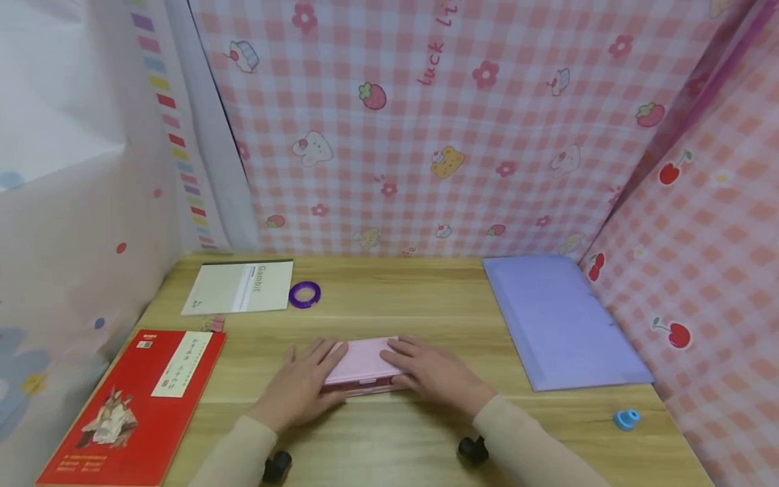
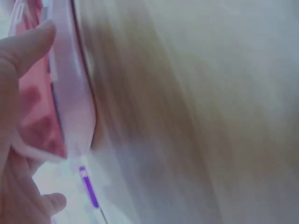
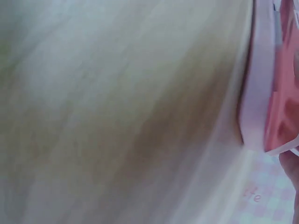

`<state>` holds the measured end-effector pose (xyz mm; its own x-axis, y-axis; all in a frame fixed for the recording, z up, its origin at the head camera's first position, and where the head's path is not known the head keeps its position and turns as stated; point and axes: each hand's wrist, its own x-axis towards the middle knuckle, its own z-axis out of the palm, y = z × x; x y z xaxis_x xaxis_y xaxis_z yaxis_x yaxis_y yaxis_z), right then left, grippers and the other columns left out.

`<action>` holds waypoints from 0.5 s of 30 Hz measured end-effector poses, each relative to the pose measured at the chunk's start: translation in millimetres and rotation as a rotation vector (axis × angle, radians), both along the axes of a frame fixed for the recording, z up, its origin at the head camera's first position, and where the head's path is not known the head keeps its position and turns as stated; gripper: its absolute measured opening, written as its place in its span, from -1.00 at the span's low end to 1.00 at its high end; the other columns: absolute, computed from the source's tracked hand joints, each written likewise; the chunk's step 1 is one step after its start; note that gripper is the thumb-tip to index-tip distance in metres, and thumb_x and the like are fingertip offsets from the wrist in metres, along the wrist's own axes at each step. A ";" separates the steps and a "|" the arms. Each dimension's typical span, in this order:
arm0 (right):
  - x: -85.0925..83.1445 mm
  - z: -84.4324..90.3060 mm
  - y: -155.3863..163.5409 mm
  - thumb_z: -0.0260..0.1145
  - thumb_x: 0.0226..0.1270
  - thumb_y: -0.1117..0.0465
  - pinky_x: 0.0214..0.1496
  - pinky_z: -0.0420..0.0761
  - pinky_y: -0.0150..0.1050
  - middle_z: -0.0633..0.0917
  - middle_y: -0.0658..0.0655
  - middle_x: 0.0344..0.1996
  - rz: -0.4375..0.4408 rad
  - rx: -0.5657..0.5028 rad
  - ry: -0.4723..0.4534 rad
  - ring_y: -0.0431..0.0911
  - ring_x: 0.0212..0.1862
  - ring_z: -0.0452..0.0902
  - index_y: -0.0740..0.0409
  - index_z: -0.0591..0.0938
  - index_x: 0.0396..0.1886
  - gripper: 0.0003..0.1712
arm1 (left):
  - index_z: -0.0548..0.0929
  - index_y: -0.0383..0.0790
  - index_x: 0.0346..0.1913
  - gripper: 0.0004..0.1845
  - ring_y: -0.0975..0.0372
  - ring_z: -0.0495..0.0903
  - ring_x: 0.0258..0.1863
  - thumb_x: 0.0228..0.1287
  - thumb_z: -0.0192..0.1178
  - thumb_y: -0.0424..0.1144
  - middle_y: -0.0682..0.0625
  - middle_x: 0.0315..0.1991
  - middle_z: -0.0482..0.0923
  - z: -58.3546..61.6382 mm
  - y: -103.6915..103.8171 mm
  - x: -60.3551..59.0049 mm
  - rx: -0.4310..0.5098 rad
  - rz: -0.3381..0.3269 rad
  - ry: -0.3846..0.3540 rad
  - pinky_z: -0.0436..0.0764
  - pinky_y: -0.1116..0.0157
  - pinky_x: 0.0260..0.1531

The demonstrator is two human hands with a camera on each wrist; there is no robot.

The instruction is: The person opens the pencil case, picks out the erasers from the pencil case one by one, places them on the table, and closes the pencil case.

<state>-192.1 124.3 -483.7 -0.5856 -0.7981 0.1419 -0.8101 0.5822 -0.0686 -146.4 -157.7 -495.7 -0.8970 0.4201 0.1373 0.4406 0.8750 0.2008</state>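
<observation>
A flat pink hinged case lies in front of me with its lid slightly raised; a dark gap shows along the front. My left hand grips its left end, fingers over the lid and thumb at the front edge. At the opposite end, my right hand holds it the same way. Up close in the left wrist view, the left thumb lies across the front of the parted pink case. The right wrist view catches the case's pale lower wall and reddish inside, with the right hand mostly cut off.
To the left lie a red book, a pink clip, a cream notebook and a purple tape roll. A lilac folder and a small blue object lie on the right. Patterned curtains enclose the table.
</observation>
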 end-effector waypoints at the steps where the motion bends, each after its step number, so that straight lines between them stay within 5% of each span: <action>1: 0.6 2.5 0.7 0.11 0.45 -0.09 0.34 0.37 -0.11 0.43 0.04 0.33 0.006 -0.006 0.011 -0.03 0.36 0.29 -0.10 0.40 0.39 -0.44 | 0.27 -0.05 0.45 -0.16 -0.05 0.20 0.39 0.17 0.24 0.22 -0.12 0.41 0.24 1.8 -2.0 2.9 0.006 -0.001 0.004 0.10 -0.35 0.25; 11: -7.8 26.0 -3.3 0.33 0.26 0.35 0.13 0.57 -0.25 0.60 0.01 0.15 0.038 -0.101 0.090 -0.12 0.13 0.55 -0.04 0.49 0.27 -0.42 | 0.32 -0.09 0.42 -0.27 -0.01 0.31 0.33 0.24 0.25 0.07 -0.11 0.34 0.34 25.3 -9.1 20.0 0.036 -0.031 0.144 0.13 -0.28 0.28; 15: -14.1 33.1 -8.2 0.40 0.16 0.40 0.05 0.61 -0.31 0.67 -0.02 0.04 0.050 -0.153 0.213 -0.18 0.04 0.59 0.01 0.59 0.13 -0.48 | 0.33 -0.17 0.40 -0.24 -0.03 0.32 0.31 0.18 0.33 -0.01 -0.17 0.33 0.33 32.1 -12.5 25.5 0.075 -0.010 0.178 0.23 -0.18 0.28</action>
